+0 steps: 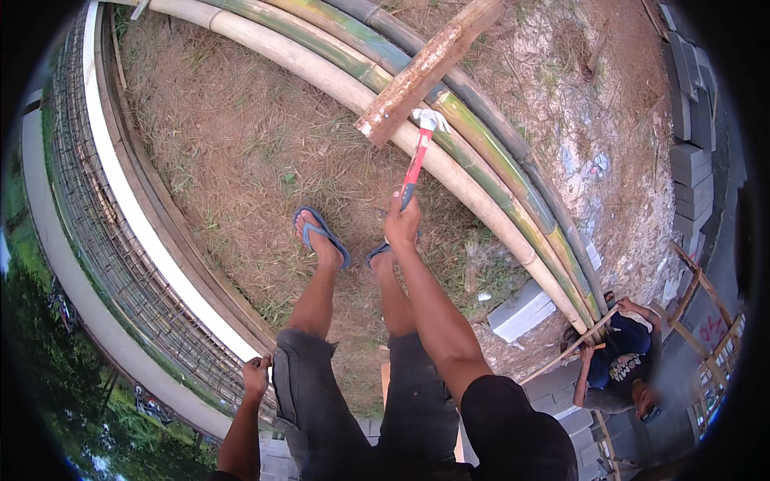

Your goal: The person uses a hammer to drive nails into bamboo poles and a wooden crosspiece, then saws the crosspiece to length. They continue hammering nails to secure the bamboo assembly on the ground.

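Here your right hand (401,223) is closed around the red-handled hammer (419,156), its long axis running up to the wooden plank (425,68) just beyond; your left hand (257,375) is fisted, empty.

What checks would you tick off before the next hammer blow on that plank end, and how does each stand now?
1. Right hand gripping claw hammer by its handle: ok.
2. Hammer head at the wooden plank end: ok.
3. Left hand away from the strike: ok.
4. Feet in flip-flops, toes bare below the work: not ok.
5. Crouching co-worker off to the side: ok.
6. Nail at the plank end: cannot tell.
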Available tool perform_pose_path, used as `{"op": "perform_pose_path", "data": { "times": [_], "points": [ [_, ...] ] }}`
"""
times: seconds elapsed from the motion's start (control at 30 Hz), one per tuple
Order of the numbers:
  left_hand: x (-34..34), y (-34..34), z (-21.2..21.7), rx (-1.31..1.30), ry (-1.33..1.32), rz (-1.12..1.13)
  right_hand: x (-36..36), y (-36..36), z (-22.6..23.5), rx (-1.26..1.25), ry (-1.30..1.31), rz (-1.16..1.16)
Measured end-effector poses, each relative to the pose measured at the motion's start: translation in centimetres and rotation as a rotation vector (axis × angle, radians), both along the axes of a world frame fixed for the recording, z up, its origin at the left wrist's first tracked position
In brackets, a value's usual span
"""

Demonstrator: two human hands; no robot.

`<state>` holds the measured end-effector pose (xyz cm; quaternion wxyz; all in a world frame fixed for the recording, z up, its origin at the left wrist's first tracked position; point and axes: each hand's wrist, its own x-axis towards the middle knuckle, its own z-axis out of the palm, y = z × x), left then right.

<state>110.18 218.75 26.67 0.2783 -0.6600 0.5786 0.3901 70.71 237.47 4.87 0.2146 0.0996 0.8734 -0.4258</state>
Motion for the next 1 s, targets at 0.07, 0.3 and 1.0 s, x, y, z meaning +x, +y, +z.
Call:
{"op": "perform_pose_path", "data": {
  "times": [0.07, 0.3, 1.0],
  "points": [
    [1.8, -1.1, 2.8, -0.093, -0.052, 0.035, -0.6, -0.6, 4.2, -0.174, 0.0, -0.221],
    [1.3, -6.7, -0.1, -0.057, -0.017, -0.106, -0.2, -3.8, 6.6, -0.638, 0.542, -0.403],
    [-8.9, -31.7, -4.2, 0.14, -0.046, -0.218, 5.0, -10.5, 4.8, -0.239, 0.24, -0.352]
  ]
}}
